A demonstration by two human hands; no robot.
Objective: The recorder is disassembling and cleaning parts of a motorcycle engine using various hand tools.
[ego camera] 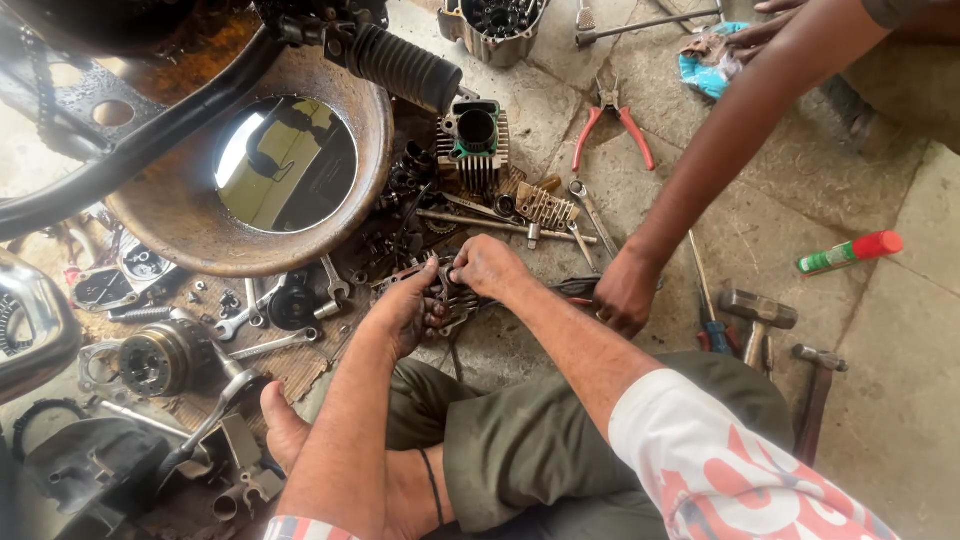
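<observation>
Right now both hands sit on a small finned engine part (445, 295), held low over the stone floor (900, 400) just in front of the person's folded knees. Left hand (405, 310) cups it from below-left, fingers curled shut round the body. Right hand (487, 265) is pinched together on its top edge, thumb and forefinger closed on some small bit there; can't tell whether that's a fastener or a lug. Looks like fine fitting work on the part, w/ one hand steadying and the other working. As a judgement, it needs a firm grip underneath and careful fingertip control, since the fins are greasy.

Just right of the hands, another person's hand (625, 295) is closed on a dark tool on the floor. Beyond, toward the top: a cylinder block (475, 140) w/ green gasket, red-handled pliers (612, 125), spanners. Left side: a rusty round pan (180, 220) of oily liquid, more spanners and loose parts. Right side: hammers (760, 315), a green spray can w/ red cap (850, 252).
</observation>
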